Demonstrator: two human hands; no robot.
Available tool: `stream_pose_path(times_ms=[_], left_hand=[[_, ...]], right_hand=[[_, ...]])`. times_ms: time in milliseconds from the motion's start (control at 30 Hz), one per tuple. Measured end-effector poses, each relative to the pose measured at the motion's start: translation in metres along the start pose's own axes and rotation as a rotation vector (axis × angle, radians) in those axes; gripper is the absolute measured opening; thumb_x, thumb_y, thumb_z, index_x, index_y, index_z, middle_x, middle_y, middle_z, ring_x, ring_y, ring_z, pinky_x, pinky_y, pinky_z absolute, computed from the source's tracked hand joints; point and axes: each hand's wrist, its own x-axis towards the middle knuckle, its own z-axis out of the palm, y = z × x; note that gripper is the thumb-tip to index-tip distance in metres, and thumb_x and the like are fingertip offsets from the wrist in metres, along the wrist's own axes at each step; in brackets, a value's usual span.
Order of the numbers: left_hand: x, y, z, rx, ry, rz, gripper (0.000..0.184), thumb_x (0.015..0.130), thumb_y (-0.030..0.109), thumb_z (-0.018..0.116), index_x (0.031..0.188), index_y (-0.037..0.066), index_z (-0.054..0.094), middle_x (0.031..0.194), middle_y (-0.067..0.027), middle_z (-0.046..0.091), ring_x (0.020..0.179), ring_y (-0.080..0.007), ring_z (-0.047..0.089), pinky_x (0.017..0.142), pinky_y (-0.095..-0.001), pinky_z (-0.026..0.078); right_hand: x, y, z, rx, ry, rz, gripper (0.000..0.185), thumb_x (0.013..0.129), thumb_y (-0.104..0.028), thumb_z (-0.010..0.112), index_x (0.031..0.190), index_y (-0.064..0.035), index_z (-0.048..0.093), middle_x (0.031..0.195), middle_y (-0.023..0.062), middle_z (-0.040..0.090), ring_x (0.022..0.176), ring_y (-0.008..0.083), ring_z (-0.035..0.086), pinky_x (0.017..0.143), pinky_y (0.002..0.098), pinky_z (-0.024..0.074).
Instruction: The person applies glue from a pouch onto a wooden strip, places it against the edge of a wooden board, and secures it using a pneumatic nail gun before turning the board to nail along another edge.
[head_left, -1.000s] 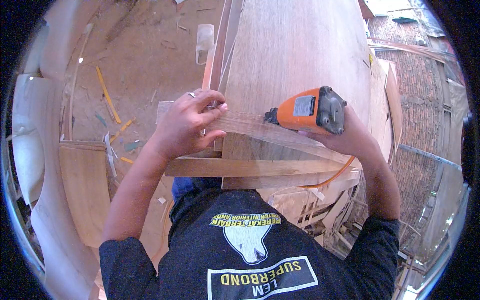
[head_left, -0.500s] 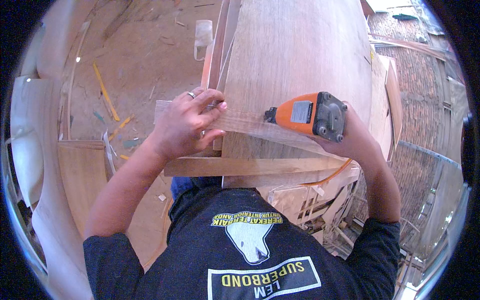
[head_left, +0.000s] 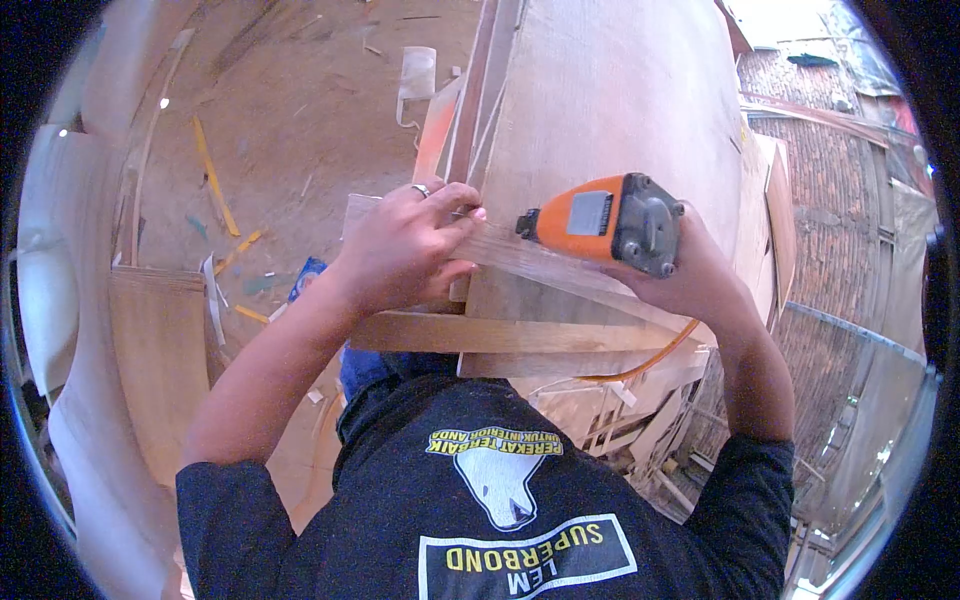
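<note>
My right hand (head_left: 705, 285) is wrapped round the handle of an orange and black air nail gun (head_left: 585, 222). The gun's black nose points left, over a thin wooden strip (head_left: 535, 262). My left hand (head_left: 405, 245) pinches that strip near its left end, thumb on the near side and fingers on the far side, with a ring on one finger. Under the strip lies a broad plywood panel (head_left: 620, 110). A second wooden strip (head_left: 500, 332) runs across the panel's near end, close to my body. Whether the gun's nose touches the wood I cannot tell.
An orange air hose (head_left: 645, 368) curves below my right hand. Yellow strips (head_left: 212, 180) and scraps litter the dirt floor on the left. A plywood board (head_left: 160, 350) stands at the left. Scrap wood (head_left: 640, 420) is piled near right, beside a brick wall (head_left: 840, 200).
The nail gun has shifted slightly left and up along the strip. My left hand, still on the strip, appears further right, as the whole view has turned a little.
</note>
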Motion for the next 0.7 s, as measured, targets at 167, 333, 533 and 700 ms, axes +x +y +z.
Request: stream_pose_path(times_ms=[167, 333, 533, 700], left_hand=[[0.0, -0.003, 0.002, -0.03, -0.011, -0.013, 0.056, 0.069, 0.025, 0.089, 0.118, 0.005, 0.072, 0.125, -0.0101, 0.064, 0.109, -0.0329, 0.065, 0.09, -0.0434, 0.057], [0.003, -0.002, 0.001, -0.049, -0.001, -0.006, 0.056, 0.068, 0.022, 0.09, 0.117, 0.004, 0.072, 0.125, -0.0122, 0.066, 0.108, -0.0337, 0.066, 0.09, -0.0432, 0.057], [0.002, -0.001, 0.003, -0.057, 0.011, -0.013, 0.056, 0.066, 0.02, 0.091, 0.116, 0.004, 0.073, 0.126, -0.0131, 0.067, 0.109, -0.0342, 0.067, 0.09, -0.044, 0.057], [0.001, 0.001, 0.001, -0.043, 0.001, -0.027, 0.055, 0.067, 0.021, 0.09, 0.117, 0.003, 0.073, 0.126, -0.0114, 0.066, 0.109, -0.0327, 0.066, 0.092, -0.0433, 0.056]], right_hand=[[-0.005, 0.003, -0.007, 0.035, 0.038, 0.015, 0.042, 0.08, -0.016, 0.091, 0.114, -0.0014, 0.07, 0.105, 0.0081, 0.077, 0.096, 0.0173, 0.072, 0.09, 0.0349, 0.0578], [-0.006, 0.004, -0.005, 0.045, 0.012, -0.031, 0.036, 0.082, -0.015, 0.088, 0.111, -0.0024, 0.073, 0.097, 0.011, 0.077, 0.088, 0.0189, 0.074, 0.083, 0.0354, 0.0581], [-0.009, 0.005, -0.001, 0.021, 0.04, -0.012, 0.032, 0.081, -0.016, 0.087, 0.108, -0.0032, 0.075, 0.091, 0.0131, 0.077, 0.081, 0.0215, 0.074, 0.077, 0.0367, 0.0579], [-0.007, 0.013, 0.002, 0.065, 0.08, -0.087, 0.034, 0.08, -0.019, 0.088, 0.107, -0.0033, 0.074, 0.089, 0.014, 0.076, 0.079, 0.0239, 0.074, 0.076, 0.0377, 0.0578]])
